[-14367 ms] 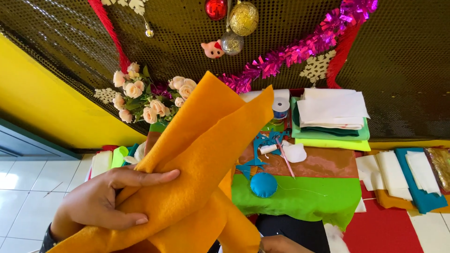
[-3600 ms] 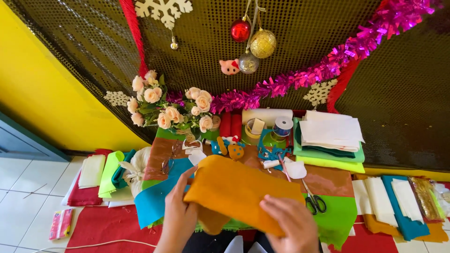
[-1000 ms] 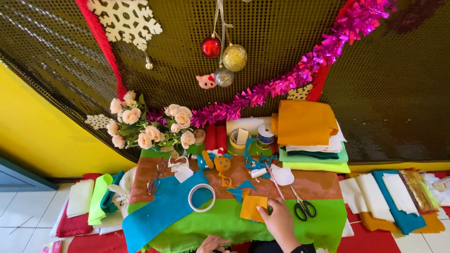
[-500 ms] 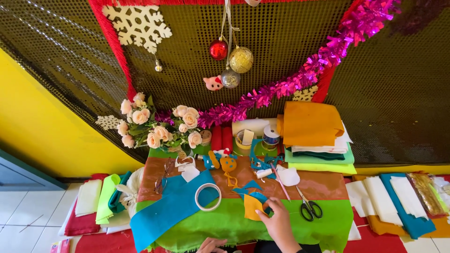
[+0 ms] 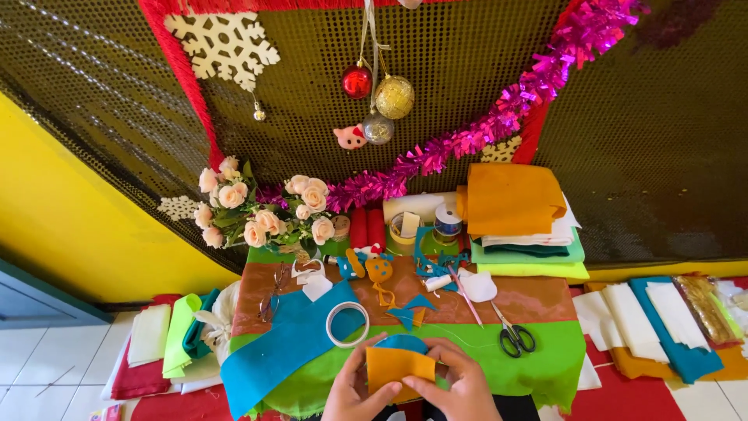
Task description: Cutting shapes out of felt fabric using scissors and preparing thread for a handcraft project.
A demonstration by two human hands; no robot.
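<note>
While both hands pinch orange felt piece (image 5: 399, 365), tape ring (image 5: 347, 323), scissors (image 5: 514, 337) nearby

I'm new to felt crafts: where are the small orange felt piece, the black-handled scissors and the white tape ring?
Small orange felt piece (image 5: 399, 365), head view, its middle.
Black-handled scissors (image 5: 516, 340), head view, handle loops.
White tape ring (image 5: 330, 334), head view, left rim.

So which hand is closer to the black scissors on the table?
Right. The right hand holds the orange felt piece just below and left of the scissors; the left hand grips the felt's far side, farther off.
</note>
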